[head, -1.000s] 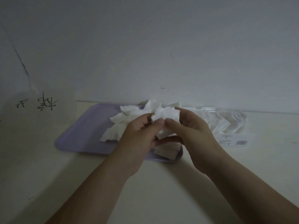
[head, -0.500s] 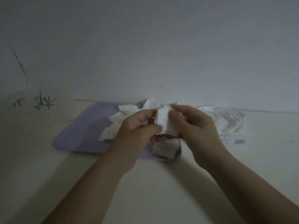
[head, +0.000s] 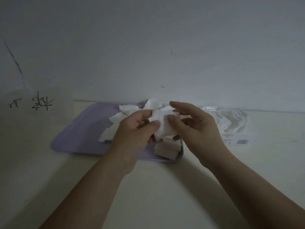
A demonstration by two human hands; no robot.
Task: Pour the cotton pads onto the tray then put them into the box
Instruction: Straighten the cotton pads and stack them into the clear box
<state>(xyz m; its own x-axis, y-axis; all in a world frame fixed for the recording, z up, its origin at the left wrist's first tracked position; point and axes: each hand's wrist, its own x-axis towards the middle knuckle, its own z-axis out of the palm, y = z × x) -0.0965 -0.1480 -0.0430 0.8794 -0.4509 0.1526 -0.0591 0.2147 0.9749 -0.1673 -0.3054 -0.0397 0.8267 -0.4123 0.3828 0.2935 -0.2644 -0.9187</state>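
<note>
Head view shows a small bunch of held pads [head: 165,128], white and square, raised just above the tray [head: 85,129] over its right half. The left hand [head: 133,134] pinches the bunch from the left, its thumb pressed on the near face and its curled fingers behind. The right hand [head: 196,128] takes it from the right: the thumb lies on the near face, the lower fingers curl beneath the bunch, and the forefinger is lifted free above it, so this grip is partly open at the top yet closed on the pads below. How many pads are in the bunch cannot be told. Beneath and behind the hands, loose pads [head: 115,119] lie in an untidy heap across the back and middle of the lilac tray, some overlapping. A small stack [head: 166,149] of pads sits in the tray's near right corner, touching its rim. Just beside the tray's right edge stands the box [head: 231,123], clear-walled, with white pads already inside it and a barcode label [head: 242,142] on its near side. Tray and box rest on a pale table [head: 156,187], both set against the plain wall [head: 148,47] behind the tray. Left of the tray, dark handwritten marks [head: 41,103] show on a pale surface.
</note>
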